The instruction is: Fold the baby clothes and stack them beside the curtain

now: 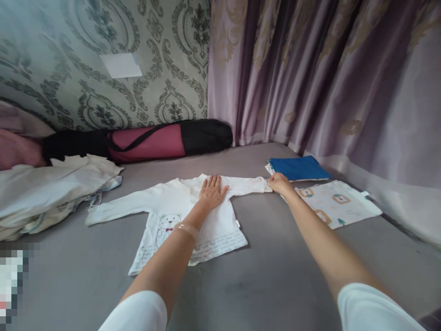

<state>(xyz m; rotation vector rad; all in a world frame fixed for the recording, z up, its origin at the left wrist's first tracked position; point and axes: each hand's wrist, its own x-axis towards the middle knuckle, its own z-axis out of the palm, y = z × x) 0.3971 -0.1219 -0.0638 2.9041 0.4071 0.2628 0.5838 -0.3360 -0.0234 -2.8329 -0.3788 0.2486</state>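
A small white long-sleeved shirt (165,216) with a bear print lies spread flat on the grey bed surface (275,266). My left hand (212,191) rests flat on the shirt's upper chest near the collar, fingers stretched out. A clear bangle sits on that wrist. My right hand (278,183) is closed on the cuff of the shirt's right sleeve (250,185), which is stretched out sideways. The other sleeve reaches out to the left.
A folded patterned white garment (339,204) and a folded blue cloth (296,168) lie at the right. A heap of white clothes (51,193) sits at the left. A black-and-maroon long bag (148,140) lies against the patterned wall. Purple curtains (327,78) hang at the right.
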